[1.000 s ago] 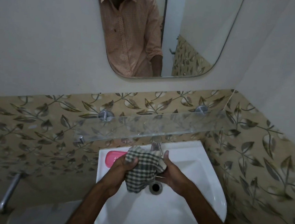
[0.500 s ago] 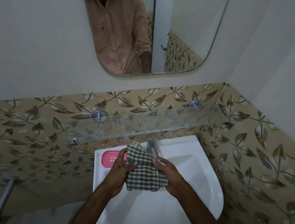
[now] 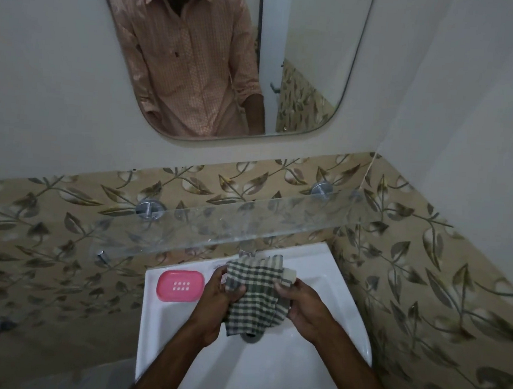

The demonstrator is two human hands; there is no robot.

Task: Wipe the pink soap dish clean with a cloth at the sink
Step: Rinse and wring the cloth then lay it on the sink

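Head | left hand [image 3: 218, 302], right hand [image 3: 304, 307] grip cloth [image 3: 256, 293] | drain [image 3: 250, 338] half hidden

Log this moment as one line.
left hand: holds cloth | right hand: holds cloth | cloth: over sink | soap dish: on sink rim, untouched

I am looking into a small bathroom. A white sink [image 3: 148, 333] sits in a corner under a glass shelf [image 3: 246, 223] and a rounded mirror [image 3: 318, 44], with leaf-patterned tiles [image 3: 425, 302] behind.
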